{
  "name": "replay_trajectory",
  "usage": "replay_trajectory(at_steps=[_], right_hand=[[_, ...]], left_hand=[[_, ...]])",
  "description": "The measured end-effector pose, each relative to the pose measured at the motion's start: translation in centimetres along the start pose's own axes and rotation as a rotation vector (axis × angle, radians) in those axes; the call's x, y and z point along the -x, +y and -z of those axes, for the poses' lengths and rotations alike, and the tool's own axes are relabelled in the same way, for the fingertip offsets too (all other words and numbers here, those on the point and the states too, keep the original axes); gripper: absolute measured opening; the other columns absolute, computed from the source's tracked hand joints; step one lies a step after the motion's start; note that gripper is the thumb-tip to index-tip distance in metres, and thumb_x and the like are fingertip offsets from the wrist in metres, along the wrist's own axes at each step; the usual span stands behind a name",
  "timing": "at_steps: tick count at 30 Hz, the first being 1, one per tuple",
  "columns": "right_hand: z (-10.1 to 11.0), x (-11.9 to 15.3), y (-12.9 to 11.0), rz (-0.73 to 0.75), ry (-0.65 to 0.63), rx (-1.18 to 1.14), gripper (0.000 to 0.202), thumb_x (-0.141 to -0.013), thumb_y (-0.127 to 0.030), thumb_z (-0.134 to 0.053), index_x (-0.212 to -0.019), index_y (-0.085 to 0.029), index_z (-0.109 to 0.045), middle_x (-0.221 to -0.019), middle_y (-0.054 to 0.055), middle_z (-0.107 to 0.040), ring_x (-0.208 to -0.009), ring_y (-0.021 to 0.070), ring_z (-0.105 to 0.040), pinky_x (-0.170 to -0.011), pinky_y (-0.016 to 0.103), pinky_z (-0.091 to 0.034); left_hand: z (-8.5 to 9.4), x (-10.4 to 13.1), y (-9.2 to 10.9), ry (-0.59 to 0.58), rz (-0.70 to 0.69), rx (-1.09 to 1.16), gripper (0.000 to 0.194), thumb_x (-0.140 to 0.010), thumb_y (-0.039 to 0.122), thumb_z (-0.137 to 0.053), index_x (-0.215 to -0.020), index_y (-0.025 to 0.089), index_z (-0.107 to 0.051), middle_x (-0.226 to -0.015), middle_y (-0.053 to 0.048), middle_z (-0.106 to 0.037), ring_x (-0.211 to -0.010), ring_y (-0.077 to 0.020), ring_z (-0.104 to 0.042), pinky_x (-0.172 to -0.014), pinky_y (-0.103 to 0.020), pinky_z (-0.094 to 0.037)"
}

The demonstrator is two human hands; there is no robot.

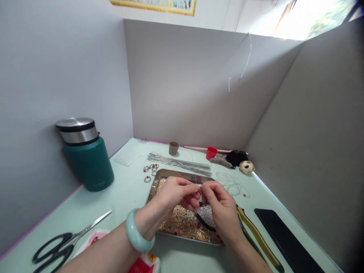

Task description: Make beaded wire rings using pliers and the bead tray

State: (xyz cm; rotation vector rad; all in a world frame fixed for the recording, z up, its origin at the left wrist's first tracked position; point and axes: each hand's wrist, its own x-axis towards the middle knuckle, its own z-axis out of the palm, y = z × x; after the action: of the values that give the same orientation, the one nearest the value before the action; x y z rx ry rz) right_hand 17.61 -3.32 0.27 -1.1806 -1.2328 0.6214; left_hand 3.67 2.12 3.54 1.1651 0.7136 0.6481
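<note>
Above a metal tray [162, 172] of loose beads, my two hands meet with their fingertips almost touching. My left hand [182, 192], with a pale green bangle [139, 230] at the wrist, pinches a thin beading thread. Fingers closed, my right hand [218, 199] pinches at the same spot. Fine strands rise from the fingertips, and small red and silver beads show just below; the fingers hide most of this piece. Gold beads [182, 218] and silver beads [207, 213] fill the tray. Among them lies a curved black piece [205, 223] with a red end.
Beaded rings [147, 179] and a bundle of thin metal wires [182, 163] lie behind the tray. Scissors [71, 240] and a green flask [88, 159] are at left. Yellow-green-handled pliers [258, 237], a black case [284, 237] and coiled clear thread [231, 184] are at right.
</note>
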Motion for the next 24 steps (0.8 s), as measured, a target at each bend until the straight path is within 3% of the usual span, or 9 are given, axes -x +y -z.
replay_trajectory(at_steps=[6,20,24], right_hand=[[0.23,-0.09,0.11,-0.054,-0.012,-0.015,0.019,-0.087,-0.036,-0.056,-0.077,-0.020,-0.059,-0.061,-0.004,-0.049,-0.059,0.0125,-0.044,-0.058,0.024,-0.036],[0.25,-0.17,-0.06,-0.133,-0.060,-0.073,0.021,-0.085,-0.039,-0.058,-0.077,-0.019,-0.059,-0.060,-0.004,-0.051,-0.057,0.0115,-0.043,-0.056,0.023,-0.036],[0.20,-0.18,-0.02,-0.098,-0.046,-0.036,0.022,-0.084,-0.038,-0.059,-0.072,-0.019,-0.060,-0.059,-0.004,-0.049,-0.057,0.0116,-0.043,-0.057,0.023,-0.036]], left_hand=[[0.02,0.02,0.62,-0.055,0.074,-0.032,0.027,-0.078,0.037,-0.063,-0.073,0.011,-0.064,-0.071,-0.006,-0.065,-0.047,-0.0099,-0.059,-0.045,-0.023,-0.047],[0.53,-0.23,0.09,-0.105,0.086,-0.017,0.016,-0.073,0.026,-0.068,-0.073,0.011,-0.065,-0.074,-0.007,-0.068,-0.052,-0.0113,-0.063,-0.049,-0.023,-0.050],[0.49,-0.28,-0.16,-0.061,0.054,-0.013,0.014,-0.072,0.024,-0.068,-0.071,0.011,-0.064,-0.068,-0.006,-0.067,-0.051,-0.0111,-0.062,-0.048,-0.022,-0.050]])
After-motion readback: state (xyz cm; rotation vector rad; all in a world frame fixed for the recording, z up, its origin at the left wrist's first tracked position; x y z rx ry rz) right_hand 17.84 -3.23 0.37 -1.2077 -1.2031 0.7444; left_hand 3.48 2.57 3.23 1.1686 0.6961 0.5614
